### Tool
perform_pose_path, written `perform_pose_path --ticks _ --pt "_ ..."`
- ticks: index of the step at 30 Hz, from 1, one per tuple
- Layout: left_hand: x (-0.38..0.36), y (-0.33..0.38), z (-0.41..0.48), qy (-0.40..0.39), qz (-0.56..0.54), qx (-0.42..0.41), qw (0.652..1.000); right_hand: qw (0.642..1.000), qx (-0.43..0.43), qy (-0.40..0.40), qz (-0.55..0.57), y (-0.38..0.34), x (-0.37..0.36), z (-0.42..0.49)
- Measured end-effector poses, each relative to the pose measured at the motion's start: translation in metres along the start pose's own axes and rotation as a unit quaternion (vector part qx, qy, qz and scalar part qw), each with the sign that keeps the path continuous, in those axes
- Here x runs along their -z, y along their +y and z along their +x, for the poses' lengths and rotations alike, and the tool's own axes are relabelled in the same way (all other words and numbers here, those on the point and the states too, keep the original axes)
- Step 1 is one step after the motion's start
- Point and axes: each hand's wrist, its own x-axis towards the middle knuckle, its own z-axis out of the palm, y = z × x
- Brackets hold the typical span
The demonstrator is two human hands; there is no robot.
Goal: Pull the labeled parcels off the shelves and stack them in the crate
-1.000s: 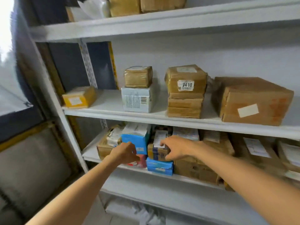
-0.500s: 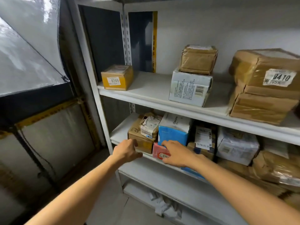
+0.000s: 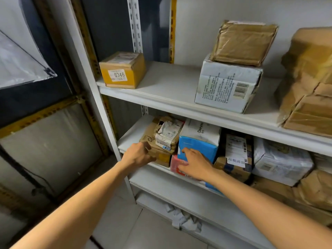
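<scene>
Left end of the lower shelf: labelled parcels packed tight, side against side. Left hand curls round the near left corner of the brown parcel, the one with a torn white label on its front. Right hand lies flatter, fingers spread, over the red parcel, forefinger touching the blue box that sits on it. Hands apart, each on its own parcel. Judged step: working the brown parcel out of the row. To do it well, draw it straight toward the near edge, not sideways, since its right face sits hard against the blue box and the red parcel. The right hand is well placed to hold those two back so they do not ride out with it. Brown parcel looks like two pieces stacked, so get fingers under the lower one or the upper may slide off. Label paper is loose: grip cardboard, not paper. Upper shelf carries a yellow box marked 0346, well apart from the hands. Hard to read: left fingertips hide behind the back of the hand, so depth of grip is unsure; right thumb is out of sight; whether the red parcel bears a label cannot be told. Crate nowhere in view, so the carry path is unknown. Parcels at far right are cut off by the frame edge.
</scene>
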Motion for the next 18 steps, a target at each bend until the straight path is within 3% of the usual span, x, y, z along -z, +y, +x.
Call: perform_pose_path --ticks 12,18 --pt "-0.011 -0.023 0.061 -0.003 -0.135 -0.063 0.989 0.975 -0.089 0.098 0.177 -0.026 -0.048 0.032" --pt "-0.02 -0.031 0.084 0.017 -0.201 -0.067 0.977 0.963 -0.129 0.116 0.208 -0.036 -0.072 0.051"
